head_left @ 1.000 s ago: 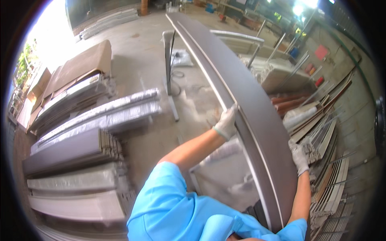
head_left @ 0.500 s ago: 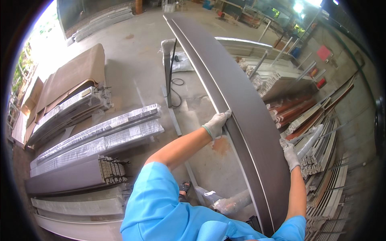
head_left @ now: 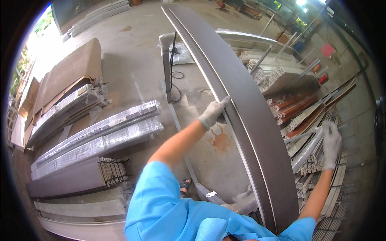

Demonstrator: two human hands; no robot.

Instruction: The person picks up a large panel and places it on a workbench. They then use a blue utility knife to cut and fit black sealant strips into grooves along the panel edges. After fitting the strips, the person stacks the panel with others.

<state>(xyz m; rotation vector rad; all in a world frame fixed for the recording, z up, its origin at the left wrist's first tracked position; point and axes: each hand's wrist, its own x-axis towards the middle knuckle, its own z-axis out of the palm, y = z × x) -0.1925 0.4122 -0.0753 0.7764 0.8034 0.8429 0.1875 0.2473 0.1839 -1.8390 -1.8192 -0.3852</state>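
Observation:
Two long, dark grey-brown boards run lengthwise in front of me, one lying over the other. The upper board [head_left: 251, 104] is wide and smooth. From beneath its left side shows the lower board [head_left: 201, 66], with a pale edge. My left hand [head_left: 215, 112], in a whitish work glove, grips the left edge of the boards near their middle, fingers curled over the edge. My right hand [head_left: 331, 142], gloved alike, is off the boards to their right, in front of the racked profiles. Its fingers point up, slightly blurred, and it holds nothing I can see.
A metal stand [head_left: 167, 68] with a padded top and a black cable is beside the boards' far part. Plastic-wrapped profiles [head_left: 100, 130] and brown sheets [head_left: 72, 68] lie at left. On the right, racks with metal bars hold stacked profiles [head_left: 299, 114].
My right hand has let go of the upper board's right edge and moved out to the right. My left hand keeps its grip, shifted slightly up and left in view.

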